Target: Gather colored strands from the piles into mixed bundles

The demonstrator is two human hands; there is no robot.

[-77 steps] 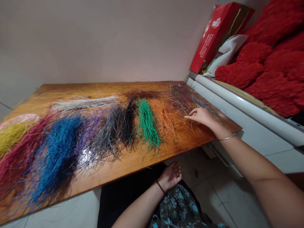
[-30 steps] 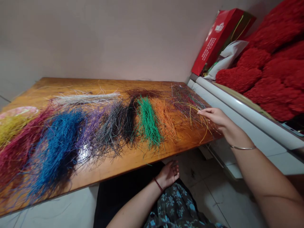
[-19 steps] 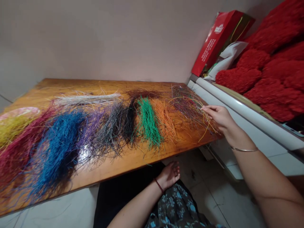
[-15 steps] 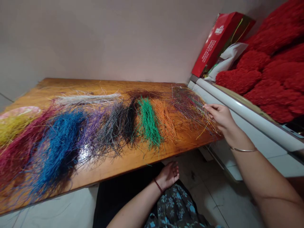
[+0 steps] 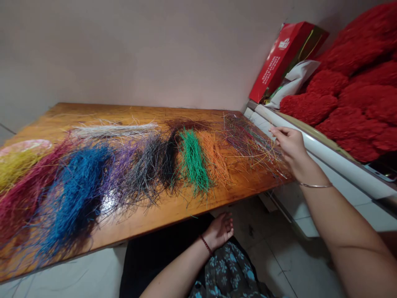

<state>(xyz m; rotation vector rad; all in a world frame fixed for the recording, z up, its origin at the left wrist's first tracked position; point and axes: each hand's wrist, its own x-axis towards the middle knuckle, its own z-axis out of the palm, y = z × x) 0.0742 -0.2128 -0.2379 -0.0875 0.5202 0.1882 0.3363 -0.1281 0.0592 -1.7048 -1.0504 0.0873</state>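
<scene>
My right hand [image 5: 290,145] is raised over the right end of the wooden table, thumb and fingertips pinched on what looks like a thin strand, barely visible. Just below and left of it lies a loose tangle of mixed-colour strands [image 5: 248,138]. My left hand [image 5: 221,229] rests in my lap, palm up and holding nothing, its fingers loosely bent. Nearest the tangle are an orange bundle [image 5: 214,157] and a green bundle [image 5: 196,161]. Further left lie a black bundle [image 5: 169,161], a grey bundle [image 5: 145,161], a purple bundle [image 5: 119,165] and a blue bundle [image 5: 77,186].
White strands [image 5: 114,130] lie along the back, with dark brown strands [image 5: 189,123] beside them. At far left are a crimson bundle [image 5: 34,186] and a yellow bundle [image 5: 17,169]. Right of the table stand a red box [image 5: 279,62] and red fluffy material [image 5: 350,95].
My right hand has risen slightly, still pinched. The yellow strand that hung below it has gone from that spot or shifted. My left hand stays in my lap.
</scene>
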